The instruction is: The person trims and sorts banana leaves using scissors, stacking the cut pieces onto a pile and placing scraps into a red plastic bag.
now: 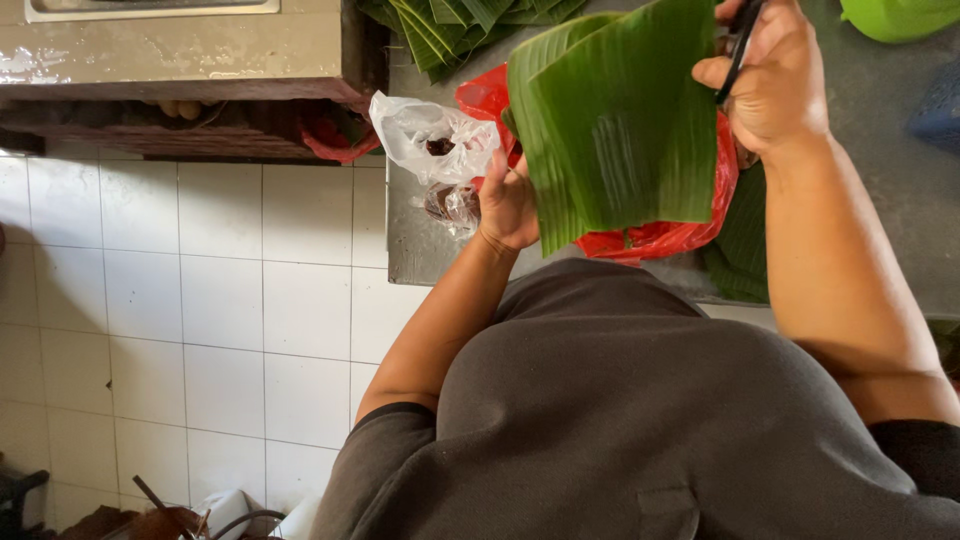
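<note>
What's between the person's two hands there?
In the head view, a large green banana leaf spans from the left hand to the right hand, which holds dark scissors.

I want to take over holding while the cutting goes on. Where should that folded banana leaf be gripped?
Grip the banana leaf at its lower left edge, coming from the left, where the left hand pinches it. The sheet hangs broad and floppy there, away from the right hand with scissors.

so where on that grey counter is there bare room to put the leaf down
Bare grey counter shows to the right of the right hand, between the bright green object and the blue item. The middle is crowded: the folded green banana leaf in the left hand, the red plastic bag, the clear plastic bag.
</note>
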